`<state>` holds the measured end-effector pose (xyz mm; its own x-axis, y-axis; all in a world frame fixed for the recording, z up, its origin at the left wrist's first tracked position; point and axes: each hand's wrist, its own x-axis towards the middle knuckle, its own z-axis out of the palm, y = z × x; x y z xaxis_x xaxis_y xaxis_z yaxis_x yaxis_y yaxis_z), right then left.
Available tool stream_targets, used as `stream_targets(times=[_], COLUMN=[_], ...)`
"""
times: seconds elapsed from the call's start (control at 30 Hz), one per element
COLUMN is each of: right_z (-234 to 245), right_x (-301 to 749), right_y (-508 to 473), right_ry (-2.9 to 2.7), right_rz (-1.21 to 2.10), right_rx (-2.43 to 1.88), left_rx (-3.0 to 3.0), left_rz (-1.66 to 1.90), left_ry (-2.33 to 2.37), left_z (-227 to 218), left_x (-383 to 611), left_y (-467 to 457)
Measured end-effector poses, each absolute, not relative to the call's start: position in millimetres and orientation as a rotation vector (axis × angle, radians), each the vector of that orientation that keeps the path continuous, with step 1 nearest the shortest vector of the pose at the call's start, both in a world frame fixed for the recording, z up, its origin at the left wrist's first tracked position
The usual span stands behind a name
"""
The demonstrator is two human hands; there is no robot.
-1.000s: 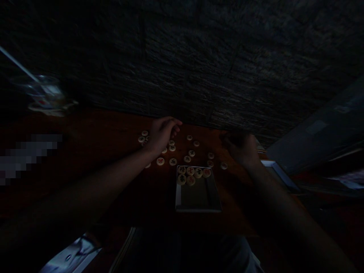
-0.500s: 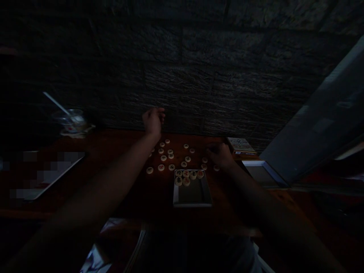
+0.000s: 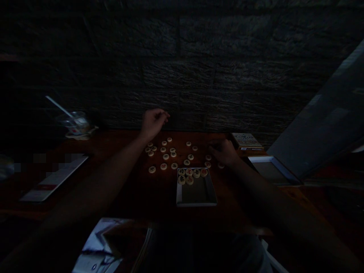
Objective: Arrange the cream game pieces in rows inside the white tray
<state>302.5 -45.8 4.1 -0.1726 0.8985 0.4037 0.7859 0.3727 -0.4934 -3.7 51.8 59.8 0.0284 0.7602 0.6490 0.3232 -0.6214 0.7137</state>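
The left hand (image 3: pixel 153 123) hangs curled above the far edge of a reddish wooden table (image 3: pixel 159 193), in front of a rough stone-block wall (image 3: pixel 182 76). It is too dim to tell whether it is clenched or pinching something. The right hand (image 3: pixel 224 151) bends low over the right of the scatter, fingers curled just beside the nearest discs; any grasp is hidden in shadow too.

Round cream xiangqi pieces (image 3: pixel 166 156), with red or black characters, lie scattered between the hands. Six more sit at the upper end of a shallow white-rimmed tray (image 3: pixel 196 204), whose lower part lies bare — open wood spreads on either side of it.

At upper left stands a glass tumbler with a straw (image 3: pixel 76 124); at right, a white-edged box lid (image 3: pixel 270 169). A flat device (image 3: pixel 54 184) at left is partly blurred out.
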Motion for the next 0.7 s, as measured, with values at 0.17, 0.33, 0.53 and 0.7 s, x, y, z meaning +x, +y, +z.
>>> stream_targets(times=[0.17, 0.33, 0.53, 0.7], right_z=[2.6, 2.1, 8.2, 18.6], right_x=[301.7, 304.2, 298.6, 279.3], right_y=[-45.6, -47.7, -40.8, -17.1], right_ry=[-1.968, -1.902, -1.733, -1.759], right_rz=[0.231, 0.235, 0.425, 0.522], right_rx=[-1.444, -1.473, -1.432, -1.407], left_rx=[2.339, 2.464, 2.501, 2.425], left_rz=[1.301, 1.126, 1.031, 1.02], left_ry=[1.209, 1.082, 1.059, 1.084], left_z=[24.2, 9.2, 8.6, 9.4], left_x=[-28.1, -30.1, -36.4, -48.2], left_y=[19.1, 1.6, 4.4, 13.7])
